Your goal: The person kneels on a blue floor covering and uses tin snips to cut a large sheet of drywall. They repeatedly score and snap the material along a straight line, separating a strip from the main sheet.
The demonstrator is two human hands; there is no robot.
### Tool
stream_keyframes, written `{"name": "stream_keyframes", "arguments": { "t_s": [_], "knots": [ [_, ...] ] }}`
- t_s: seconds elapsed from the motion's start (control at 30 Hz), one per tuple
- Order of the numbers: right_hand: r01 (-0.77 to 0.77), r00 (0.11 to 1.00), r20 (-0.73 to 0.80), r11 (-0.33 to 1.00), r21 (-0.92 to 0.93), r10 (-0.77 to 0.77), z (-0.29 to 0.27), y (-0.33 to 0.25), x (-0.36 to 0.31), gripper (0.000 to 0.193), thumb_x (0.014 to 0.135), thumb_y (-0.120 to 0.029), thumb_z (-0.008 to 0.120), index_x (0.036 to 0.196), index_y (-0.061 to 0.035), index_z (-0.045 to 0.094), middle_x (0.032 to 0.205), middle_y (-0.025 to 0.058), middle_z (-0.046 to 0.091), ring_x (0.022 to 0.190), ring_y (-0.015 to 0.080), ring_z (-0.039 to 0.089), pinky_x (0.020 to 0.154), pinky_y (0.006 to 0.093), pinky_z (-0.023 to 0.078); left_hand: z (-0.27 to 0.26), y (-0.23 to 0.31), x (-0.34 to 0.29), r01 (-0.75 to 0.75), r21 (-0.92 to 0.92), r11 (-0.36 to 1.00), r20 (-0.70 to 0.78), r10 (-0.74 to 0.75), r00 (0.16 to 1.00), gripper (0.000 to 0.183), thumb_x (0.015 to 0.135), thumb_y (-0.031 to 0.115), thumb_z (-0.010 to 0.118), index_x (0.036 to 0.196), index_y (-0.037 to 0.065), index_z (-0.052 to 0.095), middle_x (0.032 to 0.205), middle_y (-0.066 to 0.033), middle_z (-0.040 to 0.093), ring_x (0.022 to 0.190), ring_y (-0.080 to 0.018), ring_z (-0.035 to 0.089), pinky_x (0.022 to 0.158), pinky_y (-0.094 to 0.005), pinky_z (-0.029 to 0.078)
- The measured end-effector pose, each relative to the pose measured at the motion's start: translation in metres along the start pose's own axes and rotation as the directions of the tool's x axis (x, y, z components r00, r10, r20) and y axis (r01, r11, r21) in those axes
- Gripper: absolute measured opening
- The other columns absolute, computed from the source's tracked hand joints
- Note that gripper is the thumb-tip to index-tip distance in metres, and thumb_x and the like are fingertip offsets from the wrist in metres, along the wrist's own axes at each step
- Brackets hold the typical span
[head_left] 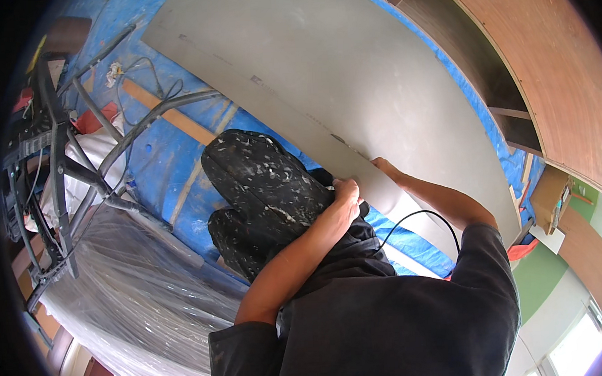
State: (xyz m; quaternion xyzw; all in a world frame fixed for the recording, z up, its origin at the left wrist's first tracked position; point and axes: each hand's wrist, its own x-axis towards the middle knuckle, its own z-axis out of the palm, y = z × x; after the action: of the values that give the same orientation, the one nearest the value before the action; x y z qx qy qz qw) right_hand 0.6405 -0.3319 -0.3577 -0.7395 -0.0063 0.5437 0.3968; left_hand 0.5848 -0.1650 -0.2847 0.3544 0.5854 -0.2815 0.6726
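A large grey sheet of board stretches in front of my knees, with a dark, crack-like line running along it toward my right hand. My left hand is closed on the board's near edge, close to my knee. Just beyond it, my right hand rests at the dark line with its fingers closed; what lies in them is hidden. Between and below my hands, the near end of the board looks curved or bent, with a paler face showing.
Blue sheeting covers the floor. On the left stand a black tubular frame and something wrapped in clear plastic. A wooden strip lies there. Wooden cabinetry borders the far right, near a cardboard box. A thin black cable loops beside my right arm.
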Motion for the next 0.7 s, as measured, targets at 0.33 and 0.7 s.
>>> {"name": "stream_keyframes", "arguments": {
  "t_s": [0.33, 0.7],
  "knots": [
    [-0.014, 0.997, 0.078, 0.974, 0.227, -0.004, -0.005, -0.002, -0.001, 0.037, 0.091, -0.022, 0.068, 0.12, 0.0022, 0.068, 0.106, 0.0123, 0.074, 0.093, 0.0157, 0.066, 0.079, 0.0336, 0.055, -0.001, -0.004, 0.0, -0.023, 0.037, 0.999, 0.02, 0.023, 1.0, 0.031, 0.095, 0.012, 0.048, 0.125, 0.019, 0.041, 0.126, -0.0059, 0.052, 0.105, -0.0242, 0.057, 0.085, -0.0518, 0.049],
    [0.028, 0.98, 0.197, 0.998, 0.047, -0.037, -0.018, -0.032, 0.001, 0.046, 0.09, -0.024, 0.071, 0.127, 0.0026, 0.064, 0.112, 0.0125, 0.072, 0.099, 0.0158, 0.065, 0.085, 0.034, 0.054, -0.002, -0.009, 0.009, 0.002, -0.072, 0.997, 0.032, 0.001, 0.999, 0.02, 0.097, 0.015, 0.045, 0.117, 0.018, 0.043, 0.107, -0.006, 0.054, 0.085, -0.0205, 0.058, 0.067, -0.0427, 0.047]
  ]
}}
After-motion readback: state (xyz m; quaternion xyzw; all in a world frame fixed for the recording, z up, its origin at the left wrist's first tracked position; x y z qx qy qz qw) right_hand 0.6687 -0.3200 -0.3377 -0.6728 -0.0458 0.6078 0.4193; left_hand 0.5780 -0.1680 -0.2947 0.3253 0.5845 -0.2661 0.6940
